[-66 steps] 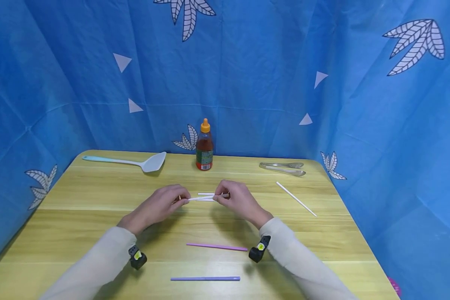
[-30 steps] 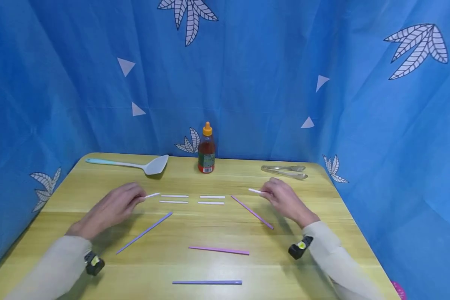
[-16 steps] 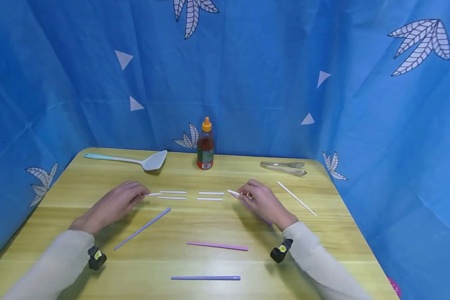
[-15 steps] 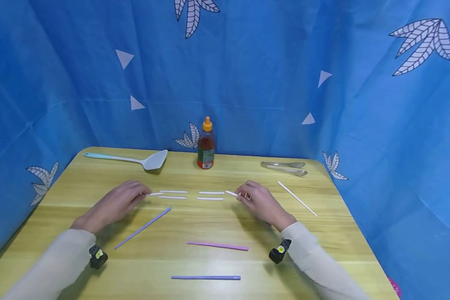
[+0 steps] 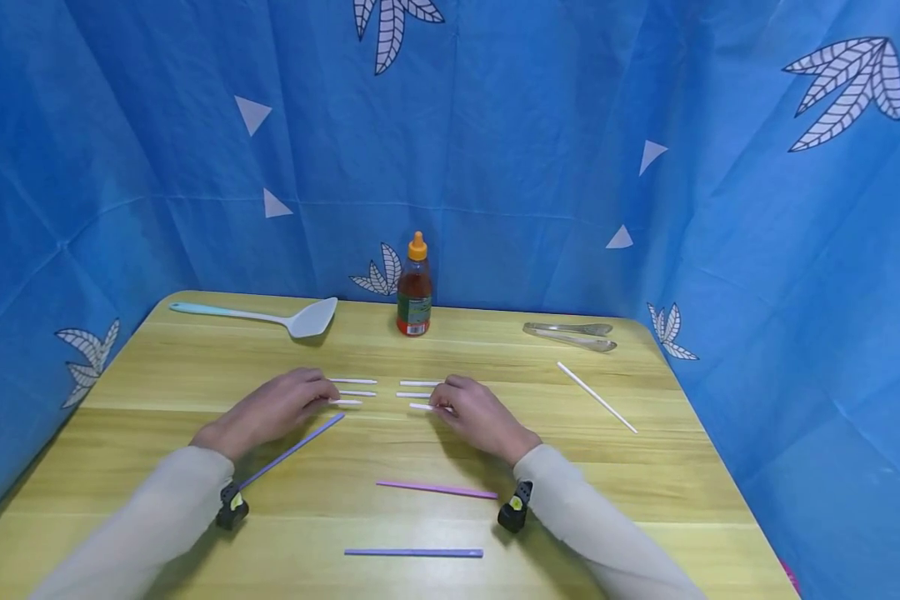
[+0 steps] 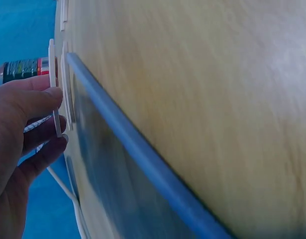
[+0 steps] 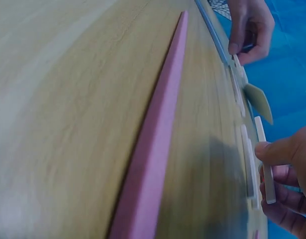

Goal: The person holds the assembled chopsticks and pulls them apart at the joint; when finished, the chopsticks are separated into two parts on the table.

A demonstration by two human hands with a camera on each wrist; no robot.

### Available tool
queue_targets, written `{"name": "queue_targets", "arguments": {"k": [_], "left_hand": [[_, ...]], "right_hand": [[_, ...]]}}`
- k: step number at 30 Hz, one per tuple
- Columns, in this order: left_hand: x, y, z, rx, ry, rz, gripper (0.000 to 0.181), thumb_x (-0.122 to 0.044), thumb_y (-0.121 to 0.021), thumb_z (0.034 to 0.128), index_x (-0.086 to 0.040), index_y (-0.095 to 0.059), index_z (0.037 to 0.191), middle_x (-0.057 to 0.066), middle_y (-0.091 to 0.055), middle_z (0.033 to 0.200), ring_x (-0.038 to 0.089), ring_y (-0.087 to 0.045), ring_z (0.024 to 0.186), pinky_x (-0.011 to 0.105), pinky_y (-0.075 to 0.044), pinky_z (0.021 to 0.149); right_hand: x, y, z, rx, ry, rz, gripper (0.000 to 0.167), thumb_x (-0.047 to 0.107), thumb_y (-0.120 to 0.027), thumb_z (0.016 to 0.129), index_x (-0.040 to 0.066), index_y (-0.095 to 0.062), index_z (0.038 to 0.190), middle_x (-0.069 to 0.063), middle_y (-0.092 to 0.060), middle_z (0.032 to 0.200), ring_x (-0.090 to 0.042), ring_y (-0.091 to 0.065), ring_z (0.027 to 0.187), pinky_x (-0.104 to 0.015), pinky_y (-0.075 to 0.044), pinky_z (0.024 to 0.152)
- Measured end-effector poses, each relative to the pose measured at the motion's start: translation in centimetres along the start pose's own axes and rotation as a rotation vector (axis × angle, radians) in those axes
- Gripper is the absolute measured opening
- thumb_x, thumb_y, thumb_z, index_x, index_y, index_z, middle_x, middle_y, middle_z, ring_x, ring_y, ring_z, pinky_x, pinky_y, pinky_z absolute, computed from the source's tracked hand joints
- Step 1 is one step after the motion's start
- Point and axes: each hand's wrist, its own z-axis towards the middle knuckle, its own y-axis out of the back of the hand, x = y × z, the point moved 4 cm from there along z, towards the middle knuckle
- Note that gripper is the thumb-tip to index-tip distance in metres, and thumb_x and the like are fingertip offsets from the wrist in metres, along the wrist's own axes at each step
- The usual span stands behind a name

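My left hand (image 5: 273, 408) pinches a short white stick (image 5: 347, 402) between thumb and fingers; the left wrist view shows this white stick (image 6: 52, 74) held upright in that picture. My right hand (image 5: 480, 412) pinches another short white stick (image 5: 420, 407), seen in the right wrist view as a white stick (image 7: 264, 159) across the fingertips. Beyond the left hand lie two parallel white sticks, one of them this far stick (image 5: 356, 382). Two more lie beyond the right hand, including a far white stick (image 5: 417, 383), their right ends hidden by the fingers.
A blue-violet tapered stick (image 5: 292, 450) lies slanted beside the left hand. Nearer are a pink stick (image 5: 437, 490) and a violet stick (image 5: 412, 552). A long white stick (image 5: 596, 397), tongs (image 5: 570, 336), sauce bottle (image 5: 414, 300) and turner (image 5: 311, 319) also lie or stand about.
Both hands were together mid-table, then apart, each with a short white stick. Over the last half second they have come inward and nearer, bringing these sticks to the near side of the lying pairs.
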Motion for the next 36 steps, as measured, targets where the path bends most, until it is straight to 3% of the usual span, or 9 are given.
{"name": "queue_targets", "arguments": {"k": [10,20,25,36], "left_hand": [[-0.2,-1.2,0.6,0.005,-0.04,0.009,0.018,-0.003,-0.078,0.0991,-0.016,-0.078,0.111,-0.003,-0.073,0.106,0.016,-0.071,0.102,0.04,-0.063,0.094],[-0.4,-1.3,0.6,0.011,-0.038,0.016,0.016,-0.004,-0.078,0.0995,-0.015,-0.079,0.111,-0.003,-0.074,0.107,0.018,-0.072,0.102,0.041,-0.063,0.093],[-0.4,-1.3,0.6,0.03,-0.013,0.01,0.017,-0.004,-0.076,0.1009,-0.016,-0.078,0.112,-0.004,-0.073,0.107,0.016,-0.071,0.103,0.04,-0.063,0.095],[-0.5,-1.3,0.6,0.016,-0.02,0.016,0.017,-0.003,-0.076,0.1005,-0.015,-0.078,0.112,-0.003,-0.074,0.107,0.018,-0.071,0.103,0.041,-0.063,0.095]], "right_hand": [[0.5,-1.2,0.8,-0.01,0.038,-0.037,0.005,0.013,-0.078,0.101,0.011,-0.078,0.106,-0.001,-0.069,0.097,-0.014,-0.065,0.09,-0.032,-0.061,0.083],[0.9,-2.2,1.4,-0.001,0.019,-0.099,0.005,0.019,-0.078,0.103,0.015,-0.078,0.105,0.003,-0.068,0.097,-0.012,-0.063,0.088,-0.032,-0.058,0.081],[1.0,-2.5,1.4,-0.007,0.008,-0.087,0.004,0.017,-0.077,0.103,0.014,-0.078,0.106,0.0,-0.069,0.099,-0.014,-0.065,0.09,-0.033,-0.059,0.083],[0.8,-2.9,1.6,-0.006,-0.019,-0.083,0.005,0.019,-0.076,0.104,0.014,-0.078,0.107,0.0,-0.07,0.1,-0.014,-0.064,0.091,-0.033,-0.059,0.084]]}}
